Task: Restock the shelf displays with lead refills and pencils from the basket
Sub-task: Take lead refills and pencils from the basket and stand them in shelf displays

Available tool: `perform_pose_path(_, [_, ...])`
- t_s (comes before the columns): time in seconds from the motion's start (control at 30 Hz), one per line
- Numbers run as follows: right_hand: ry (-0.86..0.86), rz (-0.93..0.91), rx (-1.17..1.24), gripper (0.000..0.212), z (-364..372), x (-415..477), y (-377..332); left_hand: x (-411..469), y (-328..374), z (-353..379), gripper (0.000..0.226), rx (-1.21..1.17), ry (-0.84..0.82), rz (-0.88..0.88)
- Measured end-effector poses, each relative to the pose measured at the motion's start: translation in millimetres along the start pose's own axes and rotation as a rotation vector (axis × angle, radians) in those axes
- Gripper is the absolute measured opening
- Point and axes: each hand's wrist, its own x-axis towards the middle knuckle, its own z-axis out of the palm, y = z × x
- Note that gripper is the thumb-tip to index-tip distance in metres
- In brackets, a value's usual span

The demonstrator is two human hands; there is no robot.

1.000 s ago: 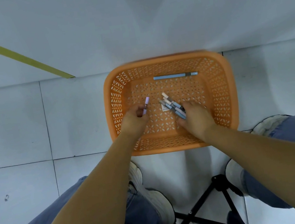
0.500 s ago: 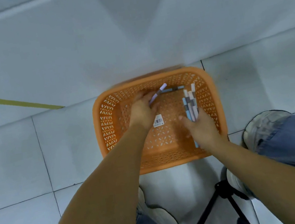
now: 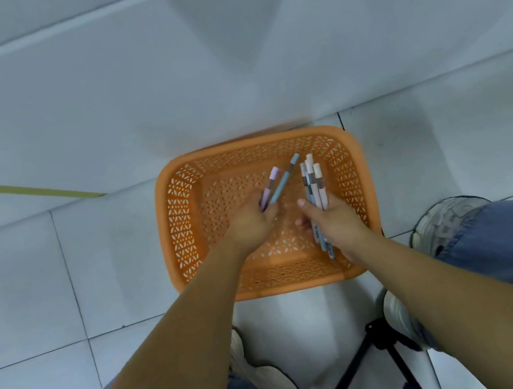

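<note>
Person crouches over an orange perforated basket (image 3: 182, 227) set on pale floor tiles (image 3: 25, 284), both hands low inside it.

Left hand (image 3: 249, 226): fingers curled round a pair of pencils (image 3: 283, 182), one lilac-capped and one blue. The caps fan up and away from the person, leaning toward the right.

Right hand (image 3: 337, 218): closed on a bundle of pencils (image 3: 314, 184) with white, pink and blue barrels. Their long axis runs almost straight away from the person. The caps stand beyond the knuckles and the lower ends poke out under the palm, toward the near wall of the basket.

The hands are close together but apart. The two sets of caps lie near each other and do not touch.

Basket contents: the mesh floor that shows around and between the hands carries no loose pencil. What lies under the palms is hidden. No lead refill can be made out.

The shelf display is out of view, so every pencil seen is in a hand, over the basket. My reading is that gathering is about finished and the next move is a lift up and out to the shelf. Neither hand has a free finger for anything more.

Surroundings: yellow tape (image 3: 20, 190) crosses the floor at far left. Shoes (image 3: 270, 385) and black tripod (image 3: 356, 371) legs lie at the near edge.
</note>
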Motion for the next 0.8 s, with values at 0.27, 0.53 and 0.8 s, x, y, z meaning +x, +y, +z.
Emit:
perform_pose_path(0.27, [-0.016,-0.221,-0.073,0.015,5,-36,-53,-83,37,-14,0.026,-0.579,-0.096,0.063])
perform_pose_path(0.53, [-0.066,-0.500,0.084,0.009,8,-119,-132,-165,104,-56,0.028,-0.380,0.140,0.349])
perform_pose_path(0.8, [-0.219,-0.726,-0.044,0.031,-2,-227,-212,-250,163,-102,0.042,-0.390,0.161,0.555])
